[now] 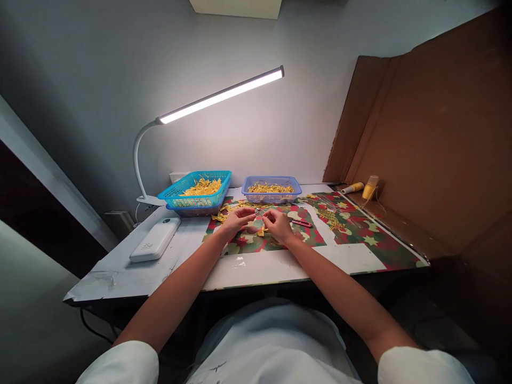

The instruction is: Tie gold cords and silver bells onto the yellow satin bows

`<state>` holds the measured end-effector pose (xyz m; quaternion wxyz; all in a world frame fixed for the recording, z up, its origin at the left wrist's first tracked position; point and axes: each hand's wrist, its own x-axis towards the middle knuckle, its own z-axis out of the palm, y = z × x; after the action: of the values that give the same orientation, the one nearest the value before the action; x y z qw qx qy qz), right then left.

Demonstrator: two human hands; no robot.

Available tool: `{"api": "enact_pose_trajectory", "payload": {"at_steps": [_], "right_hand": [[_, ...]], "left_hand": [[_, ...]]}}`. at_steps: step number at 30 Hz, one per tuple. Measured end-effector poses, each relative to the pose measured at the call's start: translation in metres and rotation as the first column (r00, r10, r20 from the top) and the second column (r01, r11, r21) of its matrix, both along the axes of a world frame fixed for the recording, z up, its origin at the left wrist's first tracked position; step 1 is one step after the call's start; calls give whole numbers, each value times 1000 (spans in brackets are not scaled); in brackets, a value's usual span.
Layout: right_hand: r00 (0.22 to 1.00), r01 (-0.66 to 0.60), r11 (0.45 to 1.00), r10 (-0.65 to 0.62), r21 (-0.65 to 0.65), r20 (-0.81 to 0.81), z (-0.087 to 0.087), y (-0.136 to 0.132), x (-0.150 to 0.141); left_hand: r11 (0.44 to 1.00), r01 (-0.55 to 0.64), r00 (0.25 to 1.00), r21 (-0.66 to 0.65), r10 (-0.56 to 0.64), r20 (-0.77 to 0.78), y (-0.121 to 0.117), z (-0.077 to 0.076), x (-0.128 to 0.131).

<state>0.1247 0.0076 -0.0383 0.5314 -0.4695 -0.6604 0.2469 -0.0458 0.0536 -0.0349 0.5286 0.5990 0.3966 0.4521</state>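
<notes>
Above the patterned mat, my left hand (239,220) pinches a small shiny silvery piece (257,212) between thumb and fingertips. Close beside it, my right hand (277,224) is closed in a pinch; what its fingertips hold is too small to make out. Beneath the hands lies a yellow ribbon bow (262,231). A red-handled cutter (301,223) rests on the mat just right of my right hand. More yellow ribbon pieces (219,217) are scattered behind my left hand.
A turquoise basket (168,200) of yellow pieces stands back left, a purple basket (271,198) at the back middle. A white power bank (155,240) lies left, near a lit lamp (224,95). Yellow cords (333,220) lie right; a cardboard wall (432,138) rises beyond.
</notes>
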Motion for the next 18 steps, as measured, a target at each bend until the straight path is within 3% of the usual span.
{"api": "enact_pose_trajectory", "payload": {"at_steps": [8, 18], "right_hand": [[1000, 4, 1000, -5, -15, -19, 2, -2, -1], [999, 40, 999, -40, 3, 0, 3, -3, -4]], "left_hand": [[996, 7, 1000, 87, -7, 0, 5, -6, -1], [994, -9, 997, 111, 1, 76, -5, 1, 7]]}}
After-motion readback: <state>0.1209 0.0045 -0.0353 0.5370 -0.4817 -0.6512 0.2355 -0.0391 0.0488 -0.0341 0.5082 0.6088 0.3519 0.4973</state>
